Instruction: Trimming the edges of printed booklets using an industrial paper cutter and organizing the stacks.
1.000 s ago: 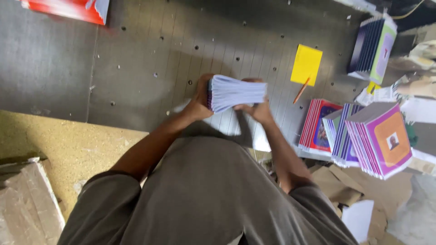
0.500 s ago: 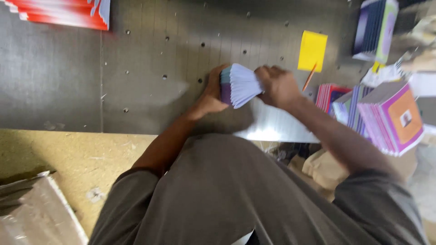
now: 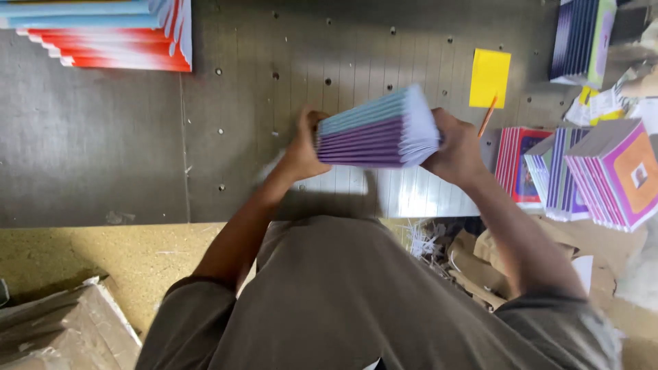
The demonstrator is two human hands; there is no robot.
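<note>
Both hands grip one stack of thin notebooks above the grey metal table.

At the table's far left corner lies a fanned red and blue pile (image 3: 103, 34). The left hand (image 3: 305, 147) and right hand (image 3: 456, 147) clamp the ends of the notebook stack (image 3: 377, 130), lifted off the table (image 3: 123, 137). Near the right edge stand purple and red notebook piles (image 3: 582, 171), seemingly finished; the held stack is not yet among them.

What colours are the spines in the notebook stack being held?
Light blue on top, purple below, in the notebook stack; head view.
</note>
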